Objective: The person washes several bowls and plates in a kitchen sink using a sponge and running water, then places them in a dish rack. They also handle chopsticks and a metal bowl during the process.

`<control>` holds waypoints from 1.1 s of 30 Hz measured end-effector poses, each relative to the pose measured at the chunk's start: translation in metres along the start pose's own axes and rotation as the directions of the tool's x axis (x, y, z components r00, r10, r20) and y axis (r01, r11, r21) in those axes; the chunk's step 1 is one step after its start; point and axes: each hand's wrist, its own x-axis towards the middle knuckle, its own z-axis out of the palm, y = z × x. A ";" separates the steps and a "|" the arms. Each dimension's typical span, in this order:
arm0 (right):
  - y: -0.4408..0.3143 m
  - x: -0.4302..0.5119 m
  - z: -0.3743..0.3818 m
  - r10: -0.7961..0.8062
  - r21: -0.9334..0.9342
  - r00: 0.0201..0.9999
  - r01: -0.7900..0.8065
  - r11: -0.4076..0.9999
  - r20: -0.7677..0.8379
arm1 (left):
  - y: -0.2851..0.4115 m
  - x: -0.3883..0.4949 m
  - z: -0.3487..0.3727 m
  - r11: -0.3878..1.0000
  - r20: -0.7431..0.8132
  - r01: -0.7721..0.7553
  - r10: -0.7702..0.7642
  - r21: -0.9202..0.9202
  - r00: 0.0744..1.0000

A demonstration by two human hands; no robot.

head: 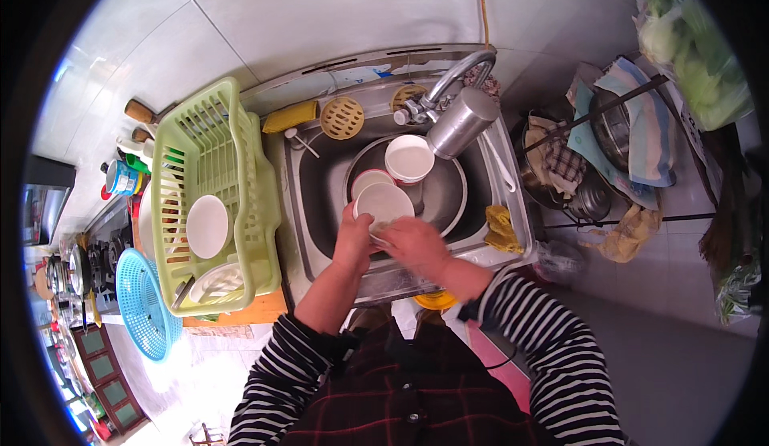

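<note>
A white bowl is tilted over the near edge of a round metal basin, which stands inside the stainless steel sink. My left hand grips the bowl's left rim, thumb toward its inside. At its lower right rim is my right hand, slightly blurred, fingers bent in against the bowl; whether it holds something there I cannot tell. Behind the held bowl sits another bowl with a red rim. Farther back, white bowls are stacked in the basin, below the faucet's metal cylinder.
Left of the sink stands a green dish rack holding a white bowl and other dishes. A blue plastic basket is beside it. A yellow cloth hangs on the sink's right edge. Pots and cloths crowd the right-hand shelf.
</note>
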 end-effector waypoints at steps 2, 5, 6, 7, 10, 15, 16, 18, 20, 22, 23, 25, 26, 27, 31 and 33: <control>0.000 0.000 0.003 -0.064 0.033 0.996 0.066 0.997 -0.060 | 0.000 0.001 0.002 0.996 0.046 -0.011 0.016 -0.092 0.999; 0.004 0.002 0.006 -0.276 -0.121 0.958 0.265 0.957 -0.080 | 0.006 -0.001 -0.001 0.995 0.032 0.072 -0.070 -0.069 0.997; 0.007 0.004 0.007 -0.231 -0.181 0.972 0.221 0.958 -0.038 | 0.006 -0.002 0.001 0.996 -0.002 0.079 -0.079 -0.036 0.997; 0.010 0.005 0.006 -0.123 -0.264 0.992 0.122 0.957 0.012 | 0.007 -0.002 -0.001 0.996 0.059 0.083 -0.081 -0.029 0.995; 0.010 0.006 0.007 -0.051 -0.132 0.992 0.067 0.989 0.119 | 0.002 0.000 -0.001 0.997 0.118 0.073 -0.068 -0.039 0.991; -0.008 0.000 -0.002 0.003 -0.075 0.967 0.017 0.997 0.254 | -0.003 0.007 -0.006 0.995 0.051 0.100 -0.100 0.007 0.994; -0.009 -0.001 -0.005 0.010 0.078 0.975 -0.028 0.997 0.223 | -0.003 0.007 -0.006 0.994 0.042 0.110 -0.111 0.024 0.993; -0.006 -0.001 -0.014 -0.160 0.197 0.980 0.135 0.971 0.116 | 0.004 0.008 -0.010 0.992 0.117 0.123 -0.126 0.028 0.985; 0.000 -0.001 -0.021 -0.193 0.038 0.979 0.191 0.981 0.071 | 0.011 0.007 -0.012 0.992 0.164 0.124 -0.128 0.035 0.978; 0.004 0.000 -0.019 -0.193 -0.039 0.975 0.198 0.979 0.107 | 0.012 0.002 -0.006 0.992 0.114 0.110 -0.117 0.064 0.987; 0.005 0.000 -0.014 -0.078 0.088 0.997 0.076 0.993 0.020 | 0.011 0.000 0.000 0.992 0.090 0.096 -0.103 0.078 0.991; -0.006 -0.001 0.010 0.204 0.330 0.979 -0.190 0.925 -0.007 | 0.007 -0.006 0.010 0.996 0.069 0.041 -0.047 0.082 0.997; -0.007 0.002 0.021 0.307 0.523 0.949 -0.227 0.821 -0.069 | 0.006 -0.009 0.010 0.997 0.058 0.057 -0.060 0.058 0.997; -0.002 0.002 0.029 0.381 0.535 0.924 -0.307 0.787 -0.029 | 0.007 -0.011 0.010 0.996 0.046 0.085 -0.086 0.021 0.995; 0.053 0.005 0.045 0.456 0.599 0.873 -0.461 0.655 0.173 | 0.015 -0.011 -0.004 0.990 0.144 0.141 -0.143 0.025 0.979; 0.093 0.009 0.046 0.481 0.603 0.816 -0.568 0.560 0.322 | 0.015 -0.013 -0.011 0.990 0.166 0.135 -0.140 0.040 0.976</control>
